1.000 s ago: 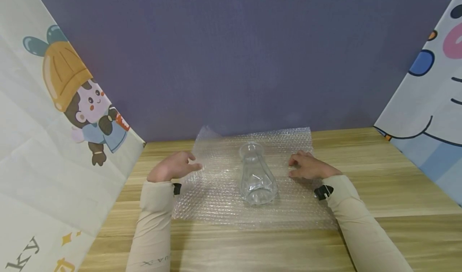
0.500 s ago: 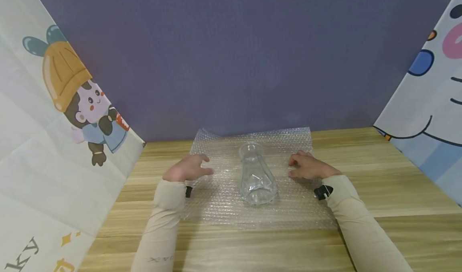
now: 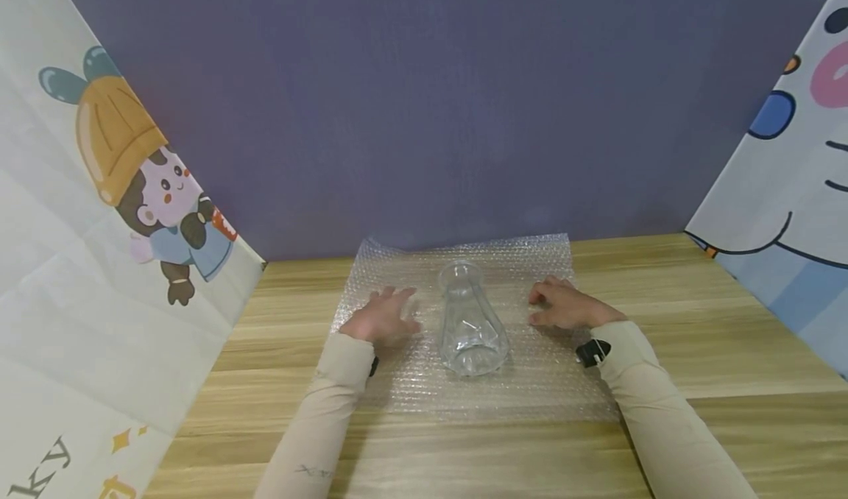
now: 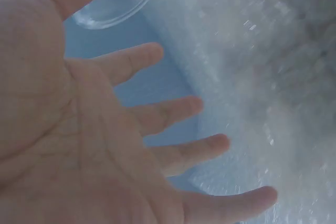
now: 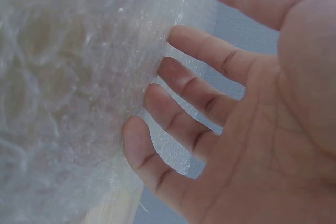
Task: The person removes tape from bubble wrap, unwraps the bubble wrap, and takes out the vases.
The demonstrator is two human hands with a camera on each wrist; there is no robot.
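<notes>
The glass vase was on the bubble wrap on the counter, its wide end nearer the person, between the left hand, fingers spread wide, and the right hand, fingers loosely bent, both hands gripping nothing.

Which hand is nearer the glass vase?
Left, slightly, as the head view shows it. The left hand is just left of the glass vase; the right hand is a little farther off, to its right. Neither touches it.
</notes>
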